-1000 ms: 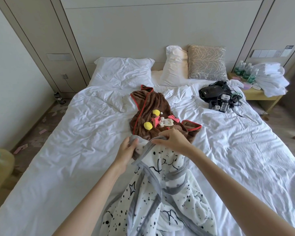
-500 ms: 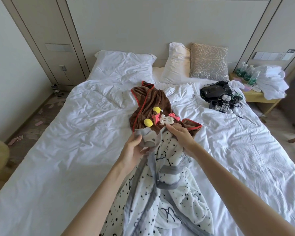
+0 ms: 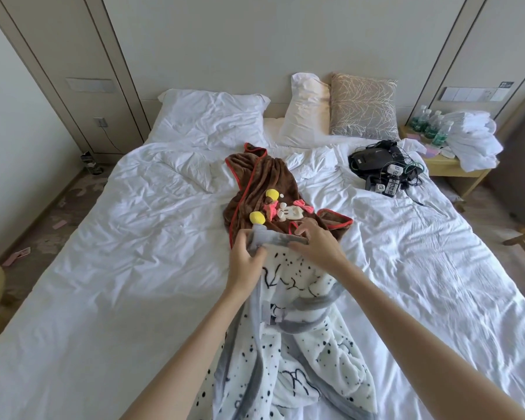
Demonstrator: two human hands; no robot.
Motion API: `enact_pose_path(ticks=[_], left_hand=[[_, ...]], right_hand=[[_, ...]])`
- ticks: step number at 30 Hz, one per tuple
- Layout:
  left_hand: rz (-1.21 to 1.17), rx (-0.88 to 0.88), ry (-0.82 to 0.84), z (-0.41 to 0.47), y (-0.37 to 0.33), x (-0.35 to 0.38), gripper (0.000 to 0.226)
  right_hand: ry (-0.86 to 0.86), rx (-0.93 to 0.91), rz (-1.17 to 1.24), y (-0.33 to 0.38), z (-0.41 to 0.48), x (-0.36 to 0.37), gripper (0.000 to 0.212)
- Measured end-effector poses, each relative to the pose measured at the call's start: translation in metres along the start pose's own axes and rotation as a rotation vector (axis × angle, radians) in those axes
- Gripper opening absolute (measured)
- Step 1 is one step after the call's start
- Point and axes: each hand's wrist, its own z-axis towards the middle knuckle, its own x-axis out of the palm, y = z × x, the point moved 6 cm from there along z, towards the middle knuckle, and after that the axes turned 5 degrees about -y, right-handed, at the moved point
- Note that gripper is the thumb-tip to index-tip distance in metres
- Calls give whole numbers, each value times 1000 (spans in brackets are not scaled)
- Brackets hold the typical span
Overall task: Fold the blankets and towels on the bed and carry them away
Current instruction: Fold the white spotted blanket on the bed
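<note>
A person's left hand (image 3: 246,262) and right hand (image 3: 317,248) gripped the grey edge of a spotted blanket (image 3: 303,353), bunched mid-bed (image 3: 134,268) beside a brown towel (image 3: 261,183). Sliding the hands apart along that edge would likely square the fold.

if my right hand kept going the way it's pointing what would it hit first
Most likely the brown towel, lying just beyond the right hand, which holds the spotted blanket. The hand's height above the towel is unclear.

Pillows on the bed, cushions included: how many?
3. A flat white pillow at left, an upright white pillow right of it, then a patterned cushion farthest right. None seems hidden.
</note>
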Motion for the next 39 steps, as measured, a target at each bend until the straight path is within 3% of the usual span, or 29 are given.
enact_pose_path(ticks=[5, 10, 13, 16, 20, 23, 26, 29, 32, 39], left_hand=[[119, -72, -207, 13, 2, -19, 14], [6, -323, -615, 19, 6, -56, 12], [30, -301, -735, 24, 0, -76, 9], [147, -193, -570, 27, -5, -69, 10], [25, -178, 17, 20, -3, -21, 20], [-169, -349, 155, 9, 0, -8, 30], [-316, -444, 287, 2, -1, -2, 24], [-309, -429, 256, 5, -3, -3, 35], [-307, -419, 206, 9, -1, -8, 32], [-270, -422, 207, 7, 4, -14, 27]], right_hand=[[37, -264, -384, 23, -10, -4, 69], [21, -245, -438, 18, -12, -7, 52], [-11, -187, -411, 11, -12, -10, 37], [-69, -186, -320, 22, -11, -13, 32], [40, -287, -64, 53, -16, -4, 43], [-18, -303, 35, 59, -18, -5, 38], [-98, -334, 14, 61, -20, -8, 37], [-191, -349, -22, 64, -23, -12, 33], [-253, -354, -22, 66, -27, -12, 32], [-170, -467, -54, 73, -29, -6, 11]])
